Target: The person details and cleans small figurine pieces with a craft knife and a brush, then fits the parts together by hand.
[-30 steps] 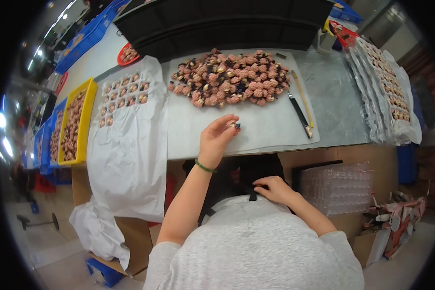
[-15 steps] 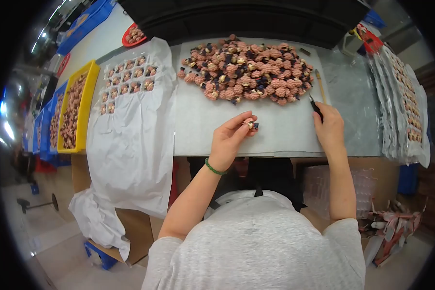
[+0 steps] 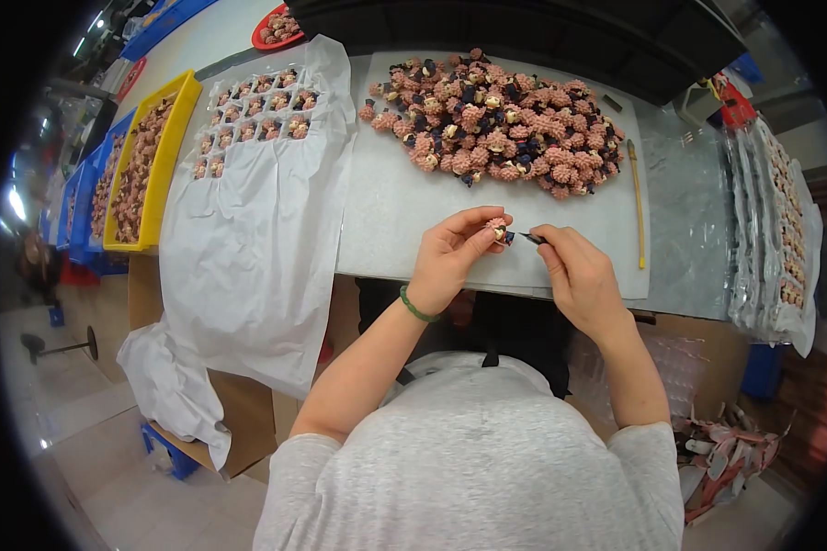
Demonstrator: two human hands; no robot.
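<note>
The left hand (image 3: 452,255) pinched a small pink-haired figurine (image 3: 497,230) between thumb and fingers, over the front part of a white sheet (image 3: 390,207). The right hand (image 3: 583,280) pinched a slim black pointed tool (image 3: 532,239), its tip near the figurine; contact could not be told. A bare strip of sheet separated both hands from the figurine pile (image 3: 501,124). A thin yellow stick (image 3: 640,211) lay along the sheet's right edge, with open grey tabletop (image 3: 694,211) beyond.
</note>
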